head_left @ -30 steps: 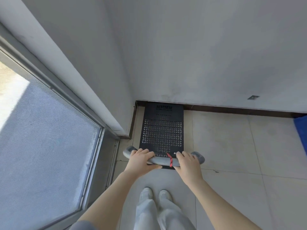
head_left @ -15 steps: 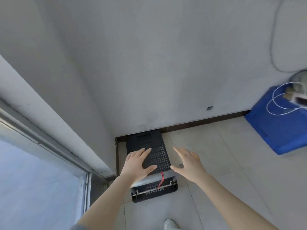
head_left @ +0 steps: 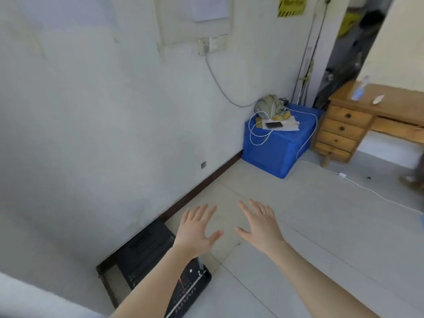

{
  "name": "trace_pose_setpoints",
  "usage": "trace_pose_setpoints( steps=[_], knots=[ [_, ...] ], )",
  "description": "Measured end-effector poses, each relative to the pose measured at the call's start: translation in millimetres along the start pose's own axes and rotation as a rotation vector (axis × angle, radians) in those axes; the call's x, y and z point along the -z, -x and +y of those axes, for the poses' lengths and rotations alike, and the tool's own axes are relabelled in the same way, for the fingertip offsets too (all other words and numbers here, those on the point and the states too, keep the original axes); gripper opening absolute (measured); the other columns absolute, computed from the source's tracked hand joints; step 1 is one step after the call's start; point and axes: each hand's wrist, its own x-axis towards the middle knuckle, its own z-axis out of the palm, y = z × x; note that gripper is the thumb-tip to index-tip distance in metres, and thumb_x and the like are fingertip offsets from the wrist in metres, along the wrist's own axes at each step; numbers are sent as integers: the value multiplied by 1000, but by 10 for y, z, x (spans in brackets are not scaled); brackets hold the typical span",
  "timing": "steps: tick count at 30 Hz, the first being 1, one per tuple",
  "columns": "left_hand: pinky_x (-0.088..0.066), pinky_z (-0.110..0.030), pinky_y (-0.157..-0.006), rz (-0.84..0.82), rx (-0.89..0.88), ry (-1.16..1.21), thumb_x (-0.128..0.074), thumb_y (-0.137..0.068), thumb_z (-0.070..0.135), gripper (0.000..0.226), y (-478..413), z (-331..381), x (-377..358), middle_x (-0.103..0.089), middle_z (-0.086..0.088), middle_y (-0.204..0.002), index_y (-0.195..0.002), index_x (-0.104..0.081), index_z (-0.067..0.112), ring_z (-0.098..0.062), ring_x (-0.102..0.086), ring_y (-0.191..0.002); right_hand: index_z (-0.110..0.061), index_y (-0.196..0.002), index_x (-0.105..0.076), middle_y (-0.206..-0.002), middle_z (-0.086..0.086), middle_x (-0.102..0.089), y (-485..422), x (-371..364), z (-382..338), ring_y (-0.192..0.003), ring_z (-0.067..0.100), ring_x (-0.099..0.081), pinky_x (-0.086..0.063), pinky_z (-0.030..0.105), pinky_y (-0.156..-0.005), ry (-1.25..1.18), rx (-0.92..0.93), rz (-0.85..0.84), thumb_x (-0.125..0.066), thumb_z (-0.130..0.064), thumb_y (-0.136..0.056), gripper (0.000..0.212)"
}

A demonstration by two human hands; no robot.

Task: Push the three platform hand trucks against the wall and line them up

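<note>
One black perforated platform hand truck (head_left: 146,251) stands in the corner at the lower left, its far end against the white wall and dark baseboard. My left forearm crosses over its near end and hides the handle. My left hand (head_left: 198,228) hovers above the floor just right of the truck, fingers spread, holding nothing. My right hand (head_left: 259,223) is beside it, also spread and empty. No other hand truck is in view.
A blue plastic crate (head_left: 275,148) with a bag, a phone and white cables on top stands against the wall ahead. A wooden desk with drawers (head_left: 344,127) is to its right. A white cable (head_left: 378,195) runs across the tiled floor.
Both hands let go of the truck's grey handle and opened. My view swung up and to the right, away from the corner, bringing the crate and desk into sight.
</note>
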Motion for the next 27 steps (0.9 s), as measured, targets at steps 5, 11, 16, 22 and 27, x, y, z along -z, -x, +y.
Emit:
trace_pose_setpoints(
  steps=[5, 11, 16, 22, 27],
  knots=[
    [5, -37, -115, 16, -212, -43, -17, -76, 77, 84, -218, 1010, -122, -13, 3, -157, -147, -7, 35, -21, -8, -144, -28, -147, -9, -154, 8, -20, 826, 411, 888, -138, 25, -20, -11, 43, -115, -4, -190, 109, -44, -54, -88, 73],
    [5, -35, -116, -22, -441, 6, -13, -70, 72, 85, -156, 2628, -474, -11, 3, -157, -147, -8, 34, -20, -3, -144, -29, -148, -7, -155, 5, -17, 2250, 653, 2050, -141, 23, -15, -7, 42, -116, 31, -435, 153, -35, -56, -86, 73],
    [8, -33, -113, -115, -669, 43, -14, -71, 72, 85, 9, 3909, -920, -12, 5, -157, -147, -9, 35, -18, -5, -144, -30, -147, -11, -155, 7, -18, 3448, 706, 2680, -141, 27, -18, -11, 46, -115, 44, -660, 151, -48, -50, -87, 73],
    [4, -35, -115, -170, -967, 66, -19, -74, 72, 84, -134, 5490, -1308, -16, 2, -156, -147, -16, 32, -20, -10, -144, -25, -141, -33, -143, 12, -44, 4533, 1011, 3472, -127, 34, -45, -34, 54, -102, 132, -946, 164, -68, -48, -72, 80],
    [-2, -38, -116, -242, -1208, 81, -20, -75, 71, 82, -83, 6786, -1681, -19, 1, -155, -147, -18, 32, -22, -14, -142, -27, -147, -14, -155, 10, -19, 5333, 1214, 3969, -140, 31, -20, -16, 49, -113, 199, -1174, 201, -52, -48, -87, 74]
  ],
)
